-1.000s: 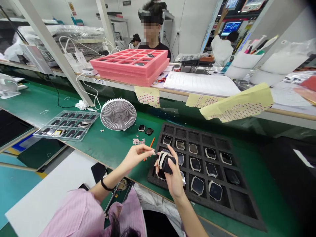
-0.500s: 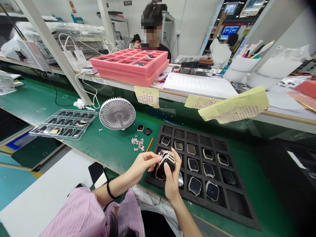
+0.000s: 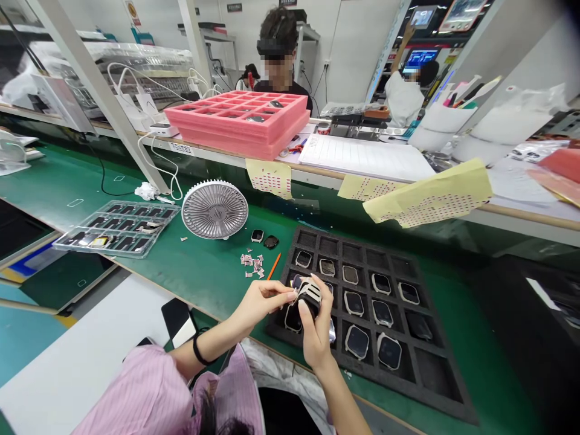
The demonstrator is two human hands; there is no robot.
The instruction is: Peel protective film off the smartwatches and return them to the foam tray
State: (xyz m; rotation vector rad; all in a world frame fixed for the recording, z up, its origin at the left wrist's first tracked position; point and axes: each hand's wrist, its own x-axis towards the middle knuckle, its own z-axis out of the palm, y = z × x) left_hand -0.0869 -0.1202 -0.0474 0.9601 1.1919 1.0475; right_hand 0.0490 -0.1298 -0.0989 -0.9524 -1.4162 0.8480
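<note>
Held in my right hand [image 3: 317,329] is a smartwatch body [image 3: 310,294] with pale and dark bands, its thumb on the near side and its fingers round the far side. The thumb and forefinger of my left hand [image 3: 265,303] are pinched together at the watch's left edge. What lies between those fingertips is too small to make out. Both hands are above the left part of a black foam tray [image 3: 446,386], whose compartments hold several smartwatches [image 3: 357,341]. An orange stick [image 3: 274,266] lies just beyond my left hand.
Small pinkish pieces [image 3: 252,263] and two watch parts [image 3: 270,241] lie near a round fan [image 3: 214,209]. A clear plastic tray [image 3: 149,248] of dark parts sits at left. Above runs a shelf with pink foam trays [image 3: 240,136]. A person [image 3: 278,72] is opposite.
The watch body has tilted slightly in my right hand, showing its pale bands at another angle. My left hand keeps its pinch at the edge, shifted only a little.
</note>
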